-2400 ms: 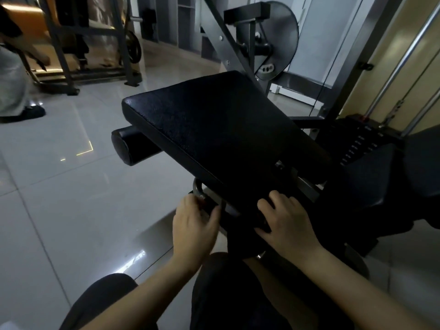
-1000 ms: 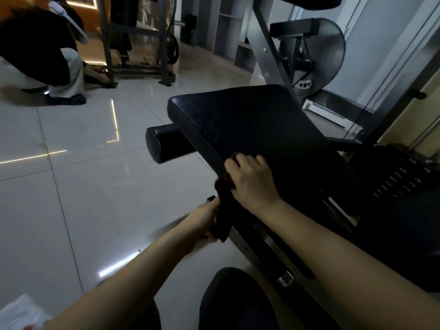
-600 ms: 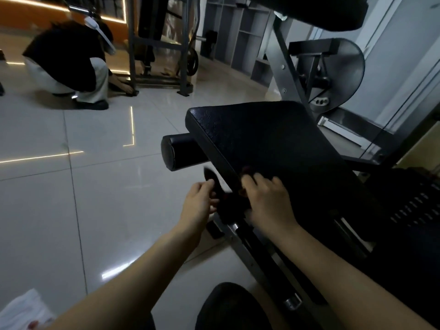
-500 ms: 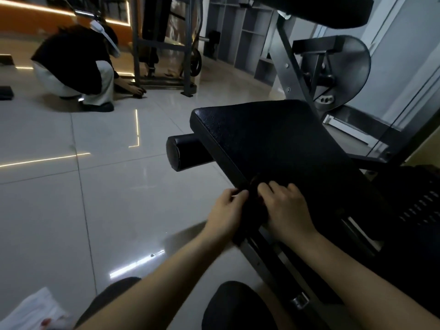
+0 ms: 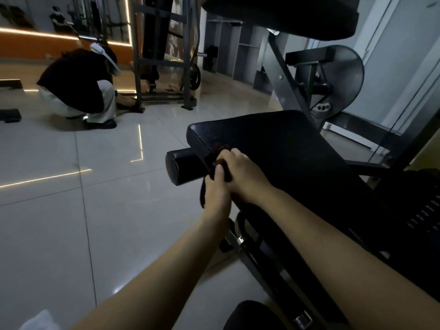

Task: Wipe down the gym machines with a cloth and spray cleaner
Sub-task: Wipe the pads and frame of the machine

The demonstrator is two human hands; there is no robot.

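Note:
A gym machine's black padded seat [image 5: 281, 148] slopes away from me, with a black roller pad [image 5: 184, 166] sticking out under its left edge. A dark cloth [image 5: 212, 160] lies bunched on the pad's left edge, and a strip of it hangs down. My right hand [image 5: 242, 175] grips the cloth on top of the pad edge. My left hand [image 5: 215, 190] holds the hanging part from below, right against my right hand. No spray bottle is in view.
Another person [image 5: 78, 91] crouches on the tiled floor at the back left beside a metal rack [image 5: 162, 55]. The machine's frame and round cam plate [image 5: 333, 77] rise behind the pad. A weight stack [image 5: 423, 210] is at the right. Something white [image 5: 40, 321] lies at the bottom left.
Both hands and the cloth have slid forward along the pad's left edge, from the near end to beside the roller pad. The view has lifted slightly.

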